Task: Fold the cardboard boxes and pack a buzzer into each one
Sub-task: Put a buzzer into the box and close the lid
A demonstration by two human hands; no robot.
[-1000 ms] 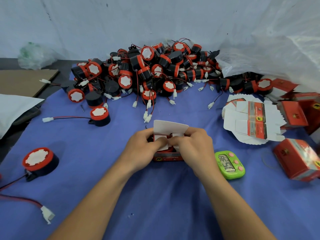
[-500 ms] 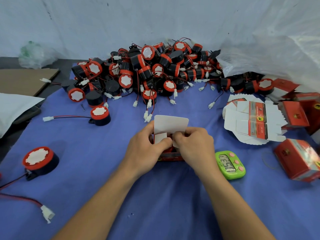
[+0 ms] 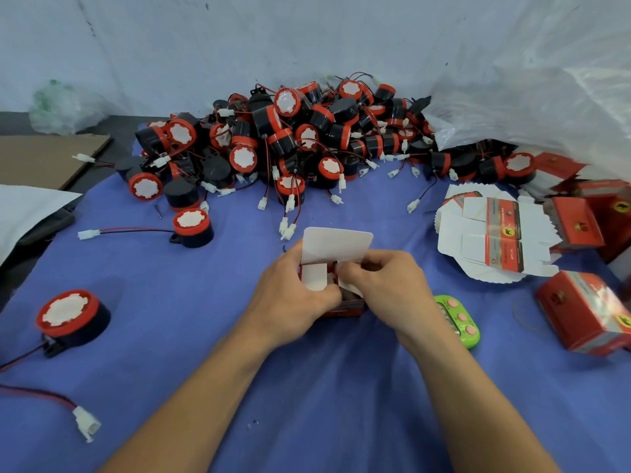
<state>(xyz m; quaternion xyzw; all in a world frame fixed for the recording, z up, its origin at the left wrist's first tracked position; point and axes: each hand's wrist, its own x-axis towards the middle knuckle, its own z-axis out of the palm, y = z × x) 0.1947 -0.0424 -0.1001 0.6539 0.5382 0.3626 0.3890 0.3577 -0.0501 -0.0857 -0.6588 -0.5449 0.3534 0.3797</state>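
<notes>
Steadies the small red box point(image 3: 345, 308), midway between the side edges of the worktop point(image 3: 170, 353), with the left hand point(image 3: 293, 295) curled round its left wall. Feels light, presumably: thin card, quick to crease, so best held by the walls, not the tall lid flap point(image 3: 336, 244) standing at the back. Pinches the right side flap point(image 3: 350, 287) with the right hand point(image 3: 386, 285). Unlike a second ago, leaves the left side flap point(image 3: 316, 276) uncovered, thumbs parted.
</notes>
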